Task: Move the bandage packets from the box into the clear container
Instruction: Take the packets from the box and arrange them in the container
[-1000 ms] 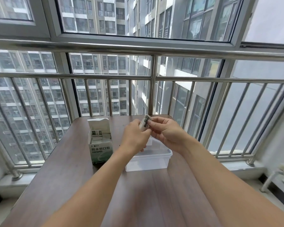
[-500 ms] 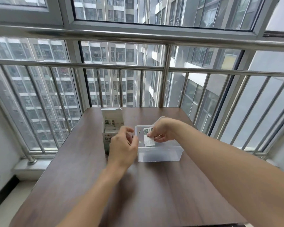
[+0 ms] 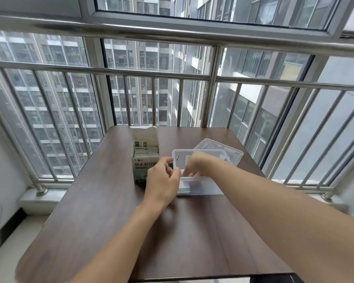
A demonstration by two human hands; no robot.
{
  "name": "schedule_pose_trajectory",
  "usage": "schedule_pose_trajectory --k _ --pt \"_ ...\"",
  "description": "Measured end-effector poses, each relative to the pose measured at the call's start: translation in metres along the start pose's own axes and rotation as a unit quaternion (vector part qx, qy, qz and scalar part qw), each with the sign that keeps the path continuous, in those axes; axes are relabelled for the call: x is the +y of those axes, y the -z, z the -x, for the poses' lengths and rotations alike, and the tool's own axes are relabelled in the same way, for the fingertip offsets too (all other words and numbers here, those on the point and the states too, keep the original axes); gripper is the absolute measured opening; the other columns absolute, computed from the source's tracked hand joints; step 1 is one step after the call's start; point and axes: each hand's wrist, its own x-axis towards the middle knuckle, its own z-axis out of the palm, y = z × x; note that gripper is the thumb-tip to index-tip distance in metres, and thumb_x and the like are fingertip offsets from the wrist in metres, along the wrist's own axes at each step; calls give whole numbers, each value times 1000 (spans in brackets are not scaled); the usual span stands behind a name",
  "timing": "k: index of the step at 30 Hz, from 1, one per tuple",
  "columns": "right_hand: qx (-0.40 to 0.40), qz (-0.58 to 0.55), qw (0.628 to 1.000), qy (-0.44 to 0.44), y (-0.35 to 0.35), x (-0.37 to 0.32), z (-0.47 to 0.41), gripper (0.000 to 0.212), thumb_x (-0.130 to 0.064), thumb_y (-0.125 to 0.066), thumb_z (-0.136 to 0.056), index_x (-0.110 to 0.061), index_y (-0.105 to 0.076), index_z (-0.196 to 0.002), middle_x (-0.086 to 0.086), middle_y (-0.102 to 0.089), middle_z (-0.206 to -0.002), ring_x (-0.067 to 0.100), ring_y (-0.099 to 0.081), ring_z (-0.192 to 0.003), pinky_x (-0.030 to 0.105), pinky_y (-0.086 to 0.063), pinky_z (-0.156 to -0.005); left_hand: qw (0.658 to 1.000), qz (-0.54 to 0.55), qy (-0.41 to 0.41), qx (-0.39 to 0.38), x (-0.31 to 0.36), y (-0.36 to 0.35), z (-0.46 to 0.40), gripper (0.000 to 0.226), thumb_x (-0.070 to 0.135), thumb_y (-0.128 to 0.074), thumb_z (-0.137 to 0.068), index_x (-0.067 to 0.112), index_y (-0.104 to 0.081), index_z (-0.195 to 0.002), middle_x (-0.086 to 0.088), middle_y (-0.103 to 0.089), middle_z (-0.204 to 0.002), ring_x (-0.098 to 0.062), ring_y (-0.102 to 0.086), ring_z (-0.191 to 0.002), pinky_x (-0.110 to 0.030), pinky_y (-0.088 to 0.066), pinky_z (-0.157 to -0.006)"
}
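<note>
An open white-and-green cardboard box [image 3: 144,160] stands on the table with several bandage packets [image 3: 146,151] stacked upright inside it. Just to its right sits the clear container [image 3: 204,188]. My right hand [image 3: 198,164] reaches down into the container and is blurred by motion, so its grip is unclear. One white packet [image 3: 184,185] shows through the front wall, low at the container's left end. My left hand [image 3: 164,178] hovers between box and container with loosely curled fingers, holding nothing.
The container's clear lid [image 3: 220,147] lies just behind it. The brown wooden table [image 3: 172,231] ends close to a steel window railing [image 3: 211,99] at the back and sides. My two forearms cross the table's near half.
My right hand went from holding a packet above the container to reaching down inside it. My left hand drew away from the right hand to the container's left side.
</note>
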Motion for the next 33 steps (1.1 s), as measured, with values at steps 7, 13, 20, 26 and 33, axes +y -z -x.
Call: schedule_pose_trajectory --k 7,13,20,26,33 --pt "4 23 999 31 3 1 8 29 -29 -61 -99 -13 -52 -76 4 -60 -102 17 -55 -77 25 -43 -70 1000 6 17 -12 -2 0 -3 32 24 -62 -83 19 -68 -114 4 -64 -62 -24 -68 -65 -55 -60 -67" --pt "16 -34 999 29 6 4 10 18 -17 -61 -98 -5 -60 -84 9 -67 -93 17 -59 -68 28 -51 -77 999 3 23 -33 -3 1 -8 29 28 -62 -84 27 -64 -113 8 -64 -64 -23 -69 -68 -54 -60 -68" --pt "3 13 997 72 5 3 16 38 -10 -56 -97 -4 -57 -135 15 -68 -120 27 -69 -99 34 -56 -94 999 -3 33 -42 -4 1 -12 32 25 -57 -84 24 -64 -115 13 -64 -65 -26 -69 -70 -56 -60 -69" --pt "27 4 993 117 1 5 14 45 -6 -69 -85 -16 -64 -129 8 -67 -122 21 -61 -91 33 -53 -78 999 -2 29 -39 -6 1 -14 32 21 -58 -87 19 -65 -118 13 -62 -61 -27 -69 -70 -56 -60 -70" --pt "-29 69 992 104 2 -3 20 52 -3 -66 -89 -9 -52 -139 15 -66 -125 33 -72 -104 44 -59 -88 998 -4 33 -48 -4 3 -15 33 26 -58 -84 21 -65 -115 6 -63 -65 -29 -69 -69 -57 -59 -69"
